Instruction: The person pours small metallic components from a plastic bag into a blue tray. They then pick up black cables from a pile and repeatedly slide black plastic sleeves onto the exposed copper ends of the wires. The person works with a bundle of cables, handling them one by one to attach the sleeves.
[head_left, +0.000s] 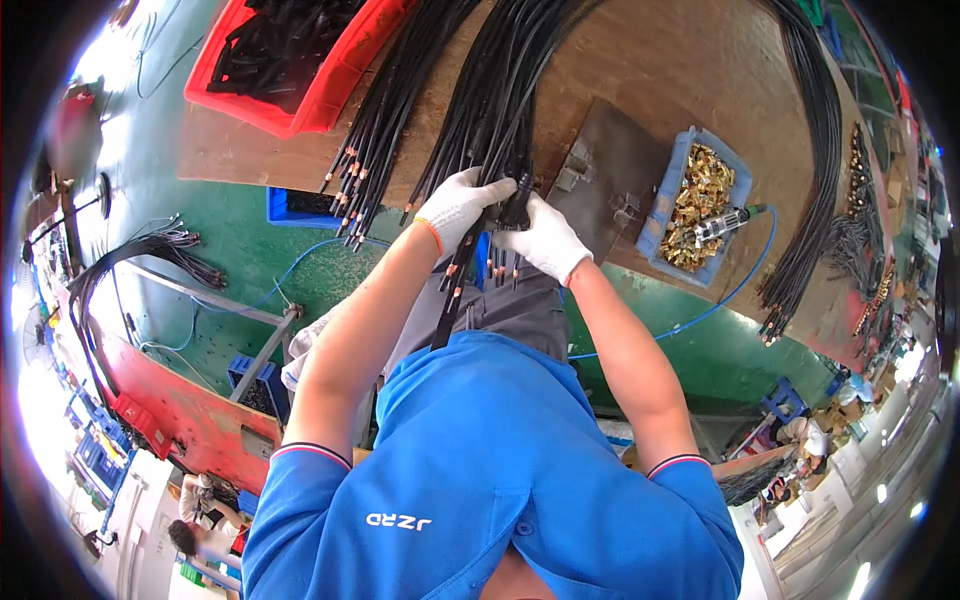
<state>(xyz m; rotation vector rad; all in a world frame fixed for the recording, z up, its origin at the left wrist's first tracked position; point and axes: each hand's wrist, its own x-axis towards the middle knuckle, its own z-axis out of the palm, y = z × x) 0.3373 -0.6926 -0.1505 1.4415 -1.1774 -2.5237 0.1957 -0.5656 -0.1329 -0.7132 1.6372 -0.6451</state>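
Both my hands wear white knit gloves and meet at the near edge of a wooden bench (640, 60). My left hand (455, 205) is closed around a thick bundle of black cables (495, 100) that runs away across the bench. The cables' stripped copper ends (470, 275) hang down below my hands. My right hand (545, 240) grips the same bundle just to the right, its fingers touching those of the left hand.
A second black cable bundle (385, 110) lies to the left and a long one (820, 150) curves along the right. A red bin (330, 95) holds black parts. A blue tray (665, 195) holds brass terminals and an air tool (725, 222) beside a metal plate (610, 165). People (200, 530) work on the floor.
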